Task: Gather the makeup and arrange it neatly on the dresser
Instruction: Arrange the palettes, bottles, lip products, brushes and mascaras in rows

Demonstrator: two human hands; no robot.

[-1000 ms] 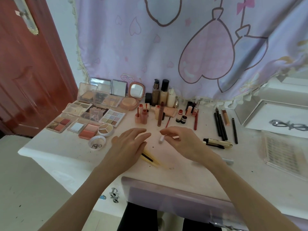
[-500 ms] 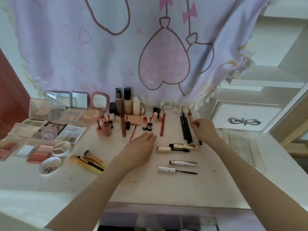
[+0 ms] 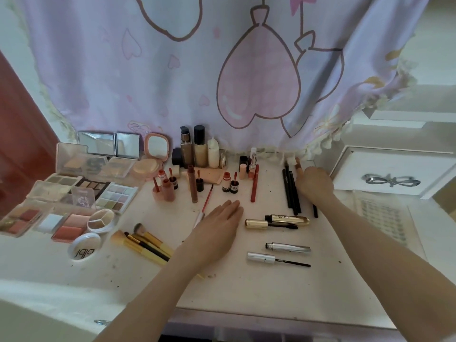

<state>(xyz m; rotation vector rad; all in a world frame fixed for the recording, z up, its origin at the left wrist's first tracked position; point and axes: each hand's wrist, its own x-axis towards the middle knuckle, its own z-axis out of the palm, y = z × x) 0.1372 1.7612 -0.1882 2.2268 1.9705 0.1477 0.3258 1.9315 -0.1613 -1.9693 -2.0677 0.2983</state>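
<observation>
Beside black pencils (image 3: 291, 191), right hand (image 3: 314, 185), brushes (image 3: 145, 241)

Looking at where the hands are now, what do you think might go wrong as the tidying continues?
1. The right hand reaches among the thin black pencils near the beige-tipped stick; a nudge might roll or scatter them.
2. The uncapped silver mascara wand and the open gold mascara wand lie bare on the white dresser top; a passing forearm might smear them.
3. The left hand, flat beside the thin red lip brush, might knock it askew.
</observation>
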